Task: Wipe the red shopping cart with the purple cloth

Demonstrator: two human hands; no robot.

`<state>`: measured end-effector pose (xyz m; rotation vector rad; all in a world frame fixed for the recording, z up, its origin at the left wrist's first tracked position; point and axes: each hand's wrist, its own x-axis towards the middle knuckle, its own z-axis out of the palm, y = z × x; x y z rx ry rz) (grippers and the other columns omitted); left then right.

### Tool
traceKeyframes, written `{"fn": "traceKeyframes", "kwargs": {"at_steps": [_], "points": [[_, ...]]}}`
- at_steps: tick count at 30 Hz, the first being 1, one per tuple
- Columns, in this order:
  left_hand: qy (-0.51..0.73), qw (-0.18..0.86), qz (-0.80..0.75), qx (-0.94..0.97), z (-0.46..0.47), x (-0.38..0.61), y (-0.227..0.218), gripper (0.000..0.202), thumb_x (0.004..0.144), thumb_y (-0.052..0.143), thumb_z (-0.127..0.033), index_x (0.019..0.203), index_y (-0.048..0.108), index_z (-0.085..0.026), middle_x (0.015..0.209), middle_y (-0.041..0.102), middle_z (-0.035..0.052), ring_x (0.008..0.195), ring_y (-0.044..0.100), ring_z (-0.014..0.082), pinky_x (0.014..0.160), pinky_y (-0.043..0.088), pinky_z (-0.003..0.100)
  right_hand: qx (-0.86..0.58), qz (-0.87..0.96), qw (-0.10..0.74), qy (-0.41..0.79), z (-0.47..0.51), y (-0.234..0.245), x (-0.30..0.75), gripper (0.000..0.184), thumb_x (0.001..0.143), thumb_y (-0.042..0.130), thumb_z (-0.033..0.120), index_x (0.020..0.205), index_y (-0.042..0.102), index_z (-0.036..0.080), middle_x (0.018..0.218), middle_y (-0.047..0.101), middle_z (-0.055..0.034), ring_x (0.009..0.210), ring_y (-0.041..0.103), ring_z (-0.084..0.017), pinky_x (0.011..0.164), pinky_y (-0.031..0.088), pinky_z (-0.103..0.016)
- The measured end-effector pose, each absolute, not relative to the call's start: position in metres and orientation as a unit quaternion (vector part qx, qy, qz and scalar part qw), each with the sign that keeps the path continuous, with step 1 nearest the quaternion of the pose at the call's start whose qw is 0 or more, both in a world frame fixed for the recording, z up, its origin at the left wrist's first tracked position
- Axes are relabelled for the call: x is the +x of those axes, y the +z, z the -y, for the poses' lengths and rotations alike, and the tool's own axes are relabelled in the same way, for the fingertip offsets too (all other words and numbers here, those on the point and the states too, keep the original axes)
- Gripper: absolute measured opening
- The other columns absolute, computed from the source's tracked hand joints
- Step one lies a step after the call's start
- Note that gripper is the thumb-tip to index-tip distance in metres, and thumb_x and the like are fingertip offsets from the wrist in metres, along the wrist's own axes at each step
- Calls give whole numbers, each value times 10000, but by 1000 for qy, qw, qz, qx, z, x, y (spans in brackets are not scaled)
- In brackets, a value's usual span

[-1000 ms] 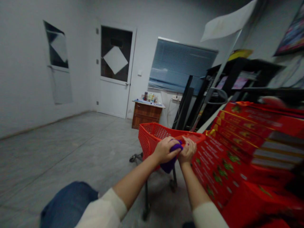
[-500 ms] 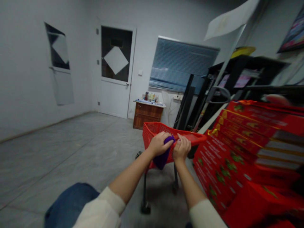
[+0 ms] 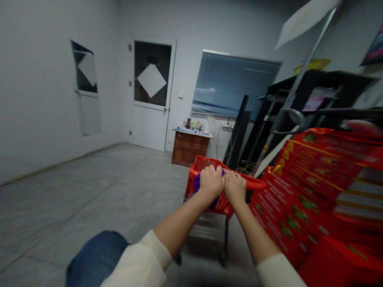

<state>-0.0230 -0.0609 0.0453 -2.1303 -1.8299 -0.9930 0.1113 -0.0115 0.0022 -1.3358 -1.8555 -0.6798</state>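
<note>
A small red shopping cart (image 3: 255, 183) with a perforated basket and dark wheeled legs stands in front of me. My left hand (image 3: 212, 181) is closed over its near rim, pressing a purple cloth (image 3: 196, 181) against it. Bits of the cloth show on both sides of that hand and below it, and the rest is hidden under the fingers. My right hand (image 3: 235, 185) is wrapped over the same rim, close beside the left one. Whether it also grips some of the cloth is hidden.
Red printed boxes (image 3: 287, 203) are stacked close on the right, with a black shelf (image 3: 326, 85) and a slanted metal pole behind. Ahead stand a wooden cabinet (image 3: 190, 148) and a white door (image 3: 148, 125). Concrete floor (image 3: 98, 199) extends to the left.
My left hand has moved right along the rim, up against my right hand. The cloth, which hung below the left hand, now lies bunched around the rim. The cart has turned slightly.
</note>
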Motion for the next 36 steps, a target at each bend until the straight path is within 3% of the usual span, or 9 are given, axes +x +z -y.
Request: {"fn": "traceKeyframes", "kwargs": {"at_steps": [4,9,15,21,24,36], "points": [[-318,83,579,-746,60,-40,42,297,952,467,-420,1091,585,-186,1044,617,129,992,601,265,875,466,394,-487,769,316,-268,15,12,125,390,972,383,281,1211,680,196,1175,721,-74,1040,606,-227,890,375,-369],[-304,99,623,-714,60,-81,42,268,953,471,-385,1099,583,-190,1045,622,127,985,602,260,876,469,382,-479,762,343,-269,15,11,128,410,976,347,265,1196,687,204,1174,722,-66,1075,618,-199,970,358,-375],[-294,99,637,-705,52,-49,47,316,950,473,-395,1134,576,-160,1075,626,162,1011,613,291,857,477,400,-494,747,362,-260,18,8,111,390,960,373,250,1146,708,179,1136,736,-64,1023,641,-196,944,374,-355],[-276,97,584,-757,56,-76,47,273,950,480,-415,1087,590,-206,1047,634,98,980,616,238,864,480,347,-488,755,358,-253,17,11,125,381,956,380,243,1144,709,196,1127,740,-50,1015,646,-180,901,387,-335],[-286,126,616,-723,60,-95,43,264,952,475,-382,1082,588,-183,1032,626,111,965,607,240,861,478,347,-491,758,354,-243,18,11,124,381,957,382,245,1153,705,203,1151,733,-44,1022,643,-181,910,383,-336],[-242,124,581,-767,51,-47,55,336,967,433,-440,1141,566,-185,1079,646,113,996,636,248,829,499,347,-502,764,333,-233,19,16,127,417,966,345,236,1180,701,200,1183,721,-59,1061,640,-184,908,394,-319]]}}
